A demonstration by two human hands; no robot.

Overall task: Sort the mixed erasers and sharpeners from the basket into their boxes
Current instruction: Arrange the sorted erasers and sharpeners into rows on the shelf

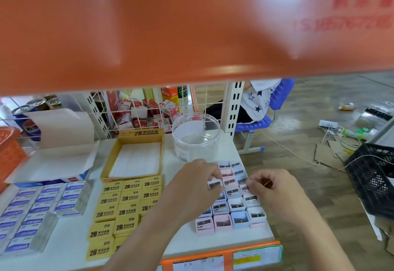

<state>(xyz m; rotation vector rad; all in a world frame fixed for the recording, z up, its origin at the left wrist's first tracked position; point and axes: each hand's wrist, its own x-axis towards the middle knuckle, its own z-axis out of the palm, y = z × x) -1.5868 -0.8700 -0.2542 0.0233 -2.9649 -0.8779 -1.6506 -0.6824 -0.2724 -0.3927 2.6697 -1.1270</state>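
- On the white shelf (64, 255), in the head view, the sharpeners (235, 204) lie in a tight grid at the right, probably grouped for the clear tub (196, 136) just behind them.
- The left hand (198, 183) curls narrow fingers round a white sharpener (213, 184) in the grid, seemingly to lift or straighten it.
- The right hand (275, 187) has its fingers curled at the grid's far rows; I cannot tell whether they hold anything.
- Yellow erasers (125, 202) sit in rows before their open yellow box (110, 160); blue erasers (40, 204) lie further left, near the orange basket (8, 147).

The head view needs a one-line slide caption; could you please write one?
Left hand and right hand touch a grid of sharpeners on a shelf, beside yellow erasers and blue erasers.
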